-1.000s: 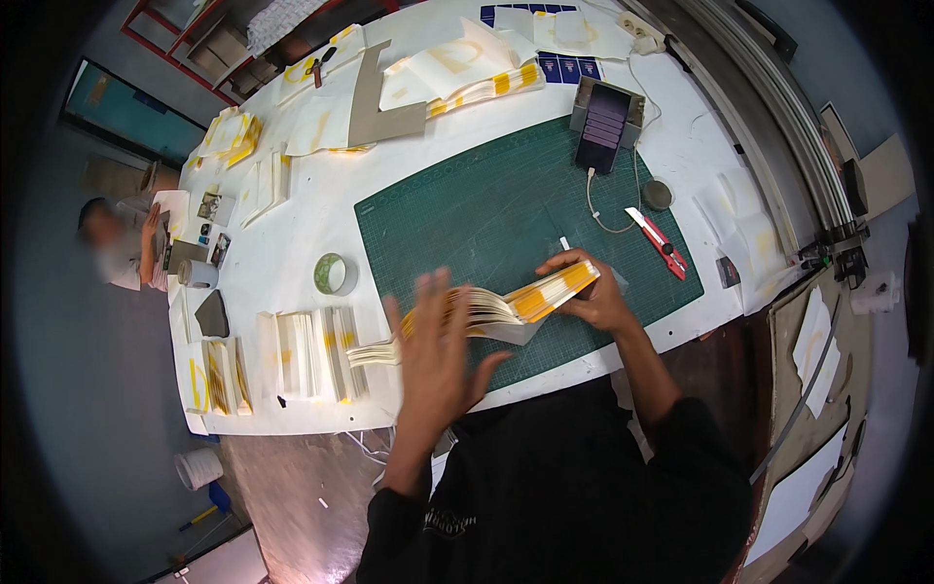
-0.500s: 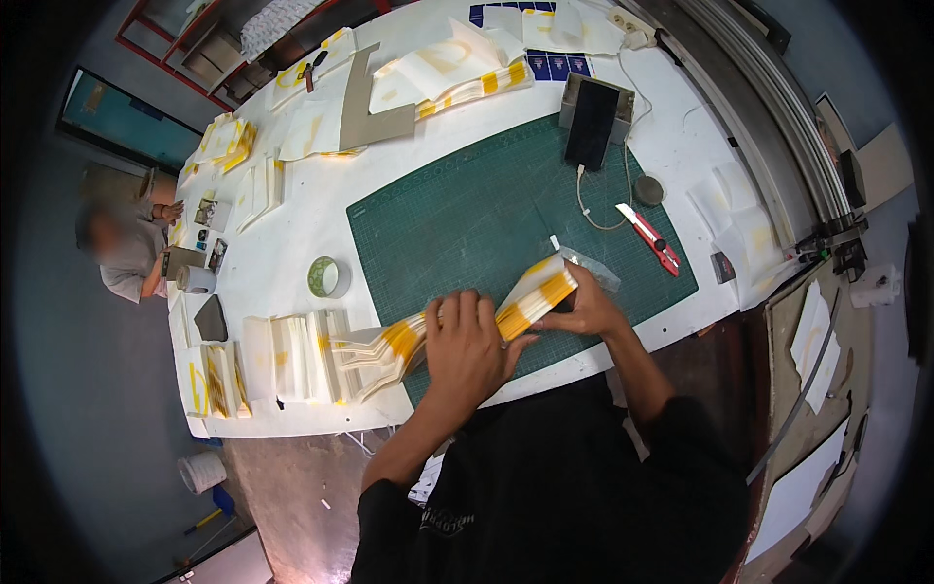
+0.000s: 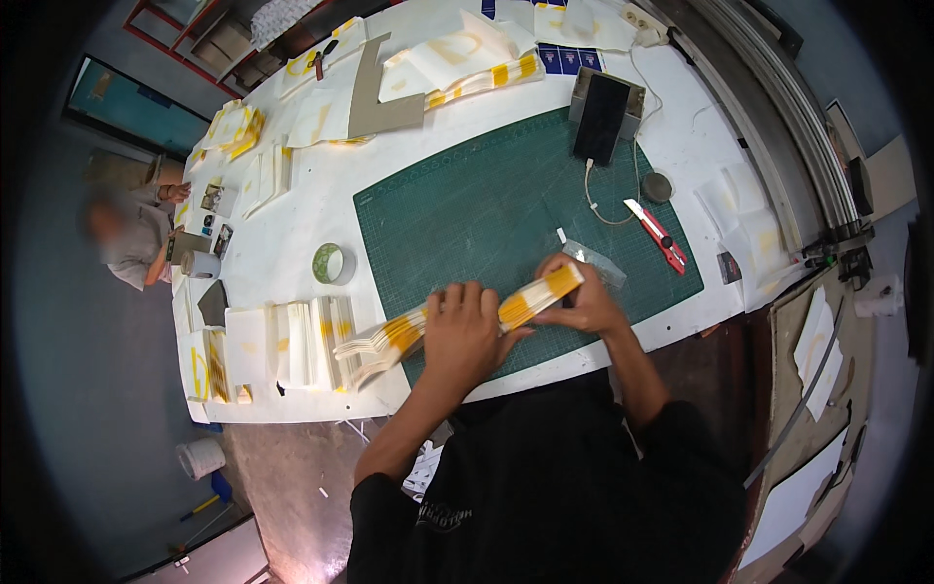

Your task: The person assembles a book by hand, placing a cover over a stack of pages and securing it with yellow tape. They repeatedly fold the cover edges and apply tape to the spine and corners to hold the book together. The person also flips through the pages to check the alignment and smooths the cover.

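A long stack of folded white and yellow paper sheets (image 3: 538, 298) lies between my two hands above the front edge of the green cutting mat (image 3: 467, 209). My left hand (image 3: 463, 331) is closed over the middle of the stack. At the stack's right end my right hand (image 3: 581, 302) grips it, thumb toward me and fingers partly hidden behind it. The left end fans out slightly, close to a row of similar folded paper bundles (image 3: 297, 341). Just beyond my right hand lies a clear plastic wrapper (image 3: 598, 261).
A red box cutter (image 3: 658, 237) and a round grey tin (image 3: 657, 187) lie at the right. A phone (image 3: 600, 122) leans on a box, cable attached. A tape roll (image 3: 333, 264) sits left of the mat. Grey L-shaped board (image 3: 384, 115) lies farther back. Another person (image 3: 131, 234) works at far left.
The stack has been brought straighter and its sheets lie closer together, with its left end less splayed. Both hands keep hold of it. The whole view has shifted slightly.
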`<state>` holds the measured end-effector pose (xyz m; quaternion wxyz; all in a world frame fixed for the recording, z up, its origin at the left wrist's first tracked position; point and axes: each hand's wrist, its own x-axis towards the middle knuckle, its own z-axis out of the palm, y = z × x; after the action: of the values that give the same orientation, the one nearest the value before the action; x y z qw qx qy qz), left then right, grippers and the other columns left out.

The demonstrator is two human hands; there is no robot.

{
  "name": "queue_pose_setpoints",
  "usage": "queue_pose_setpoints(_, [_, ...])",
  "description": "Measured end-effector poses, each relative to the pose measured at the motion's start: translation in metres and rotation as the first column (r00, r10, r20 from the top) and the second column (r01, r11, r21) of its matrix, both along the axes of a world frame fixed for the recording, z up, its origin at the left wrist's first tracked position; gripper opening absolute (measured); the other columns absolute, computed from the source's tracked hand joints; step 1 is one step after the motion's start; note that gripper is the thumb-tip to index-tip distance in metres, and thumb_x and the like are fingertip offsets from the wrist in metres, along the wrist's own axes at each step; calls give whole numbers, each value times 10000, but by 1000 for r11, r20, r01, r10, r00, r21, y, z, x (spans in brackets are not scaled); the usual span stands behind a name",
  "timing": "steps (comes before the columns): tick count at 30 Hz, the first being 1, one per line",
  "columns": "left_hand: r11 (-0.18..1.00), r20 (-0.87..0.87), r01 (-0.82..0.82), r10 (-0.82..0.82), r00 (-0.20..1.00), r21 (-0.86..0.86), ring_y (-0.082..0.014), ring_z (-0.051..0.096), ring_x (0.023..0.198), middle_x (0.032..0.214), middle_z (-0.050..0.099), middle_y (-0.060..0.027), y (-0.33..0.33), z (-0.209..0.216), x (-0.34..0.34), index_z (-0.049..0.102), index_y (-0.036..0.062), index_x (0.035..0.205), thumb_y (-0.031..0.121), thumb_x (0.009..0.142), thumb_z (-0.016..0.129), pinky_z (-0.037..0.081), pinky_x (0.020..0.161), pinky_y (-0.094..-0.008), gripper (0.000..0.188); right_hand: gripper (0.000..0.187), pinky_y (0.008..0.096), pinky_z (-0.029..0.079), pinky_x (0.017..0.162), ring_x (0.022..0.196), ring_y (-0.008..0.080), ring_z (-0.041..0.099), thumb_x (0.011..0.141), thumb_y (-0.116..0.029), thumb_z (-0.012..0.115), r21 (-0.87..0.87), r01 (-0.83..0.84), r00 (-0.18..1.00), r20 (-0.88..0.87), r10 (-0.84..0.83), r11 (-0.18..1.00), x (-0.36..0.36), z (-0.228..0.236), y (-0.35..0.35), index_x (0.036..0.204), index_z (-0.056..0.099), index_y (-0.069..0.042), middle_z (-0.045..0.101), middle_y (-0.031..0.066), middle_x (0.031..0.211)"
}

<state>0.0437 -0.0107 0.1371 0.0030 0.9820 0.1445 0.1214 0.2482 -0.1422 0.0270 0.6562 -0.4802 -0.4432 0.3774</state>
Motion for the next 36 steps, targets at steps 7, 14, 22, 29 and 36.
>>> queue_pose_setpoints(7, [998, -28, -40, 39, 999, -41, -296, 595, 868, 890, 621, -126, 2, -9, -1, 649, 22, 891, 566, 813, 855, 442, 796, -434, 587, 426, 326, 523, 881, 936, 128, 647, 739, -75, 934, -67, 15, 998, 66, -10, 998, -17, 20, 9, 1020, 614, -84, 665, 60, 1027])
queue_pose_setpoints(14, [999, -17, -27, 26, 1000, -35, -296, 623, 857, 897, 633, -134, 0, -9, -3, 629, 24, 889, 475, 795, 895, 470, 763, -420, 532, 380, 335, 537, 883, 928, 124, 657, 778, -44, 909, -61, 11, 997, 81, -6, 998, -17, 9, 5, 1009, 610, -84, 671, 62, 1015])
queue_pose_setpoints(22, [996, -37, -30, 28, 999, -80, -291, 649, 832, 880, 632, -127, -1, -4, -5, 607, 43, 898, 458, 817, 880, 495, 735, -415, 504, 417, 345, 549, 923, 974, 140, 680, 789, -40, 904, -47, 7, 997, 72, -4, 999, -18, 7, 2, 1102, 630, -69, 693, 73, 1056])
queue_pose_setpoints(29, [1000, 21, 13, -13, 1000, -10, -241, 608, 717, 773, 596, -91, 1, -5, -4, 598, 58, 809, 512, 847, 849, 453, 652, -381, 520, 482, 369, 551, 985, 1057, 157, 688, 784, -25, 902, -45, 50, 998, 43, -48, 998, -19, 4, 0, 1173, 621, -63, 714, 86, 1108])
queue_pose_setpoints(36, [998, -34, -18, 16, 999, -59, -278, 639, 805, 861, 623, -117, 0, -6, -6, 614, 49, 889, 454, 820, 880, 484, 707, -404, 490, 392, 377, 565, 970, 1038, 173, 708, 810, -28, 887, -48, 53, 994, 95, -49, 997, -18, -3, 1, 1104, 631, -64, 724, 99, 1097])
